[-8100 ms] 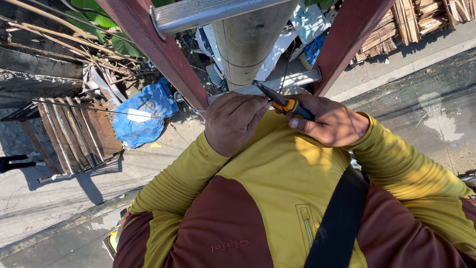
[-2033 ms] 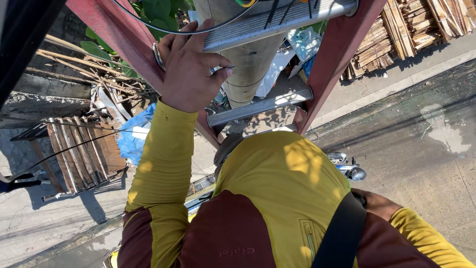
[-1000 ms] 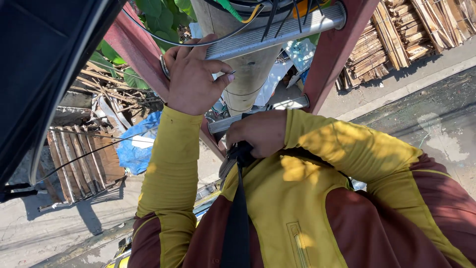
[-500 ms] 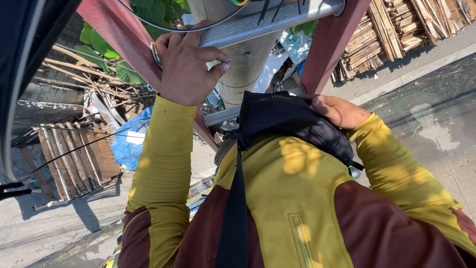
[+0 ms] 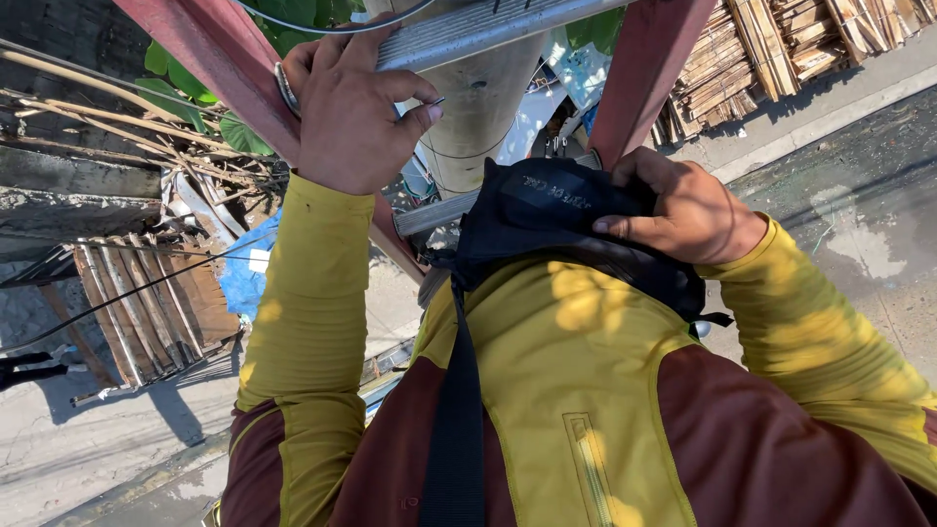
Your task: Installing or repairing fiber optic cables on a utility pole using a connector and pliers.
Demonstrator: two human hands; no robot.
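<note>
Firstly, left hand (image 5: 353, 102): fingers clamped on the ribbed silver metal ladder rung (image 5: 478, 31); best kept firm.
Right hand (image 5: 683, 207): fingers closed on the black fabric pouch (image 5: 566, 220); steady it against the chest.

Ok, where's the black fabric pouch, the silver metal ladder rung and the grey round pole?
black fabric pouch (image 5: 547, 210), head view, top flap.
silver metal ladder rung (image 5: 478, 29), head view, ribbed middle.
grey round pole (image 5: 483, 117), head view, front face.

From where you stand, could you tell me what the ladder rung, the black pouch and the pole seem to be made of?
Ladder rung: ribbed, silvery metal, probably aluminium. Black pouch: soft matte fabric that creases under the right hand, perhaps nylon. Pole: smooth, dull grey, likely concrete.
</note>
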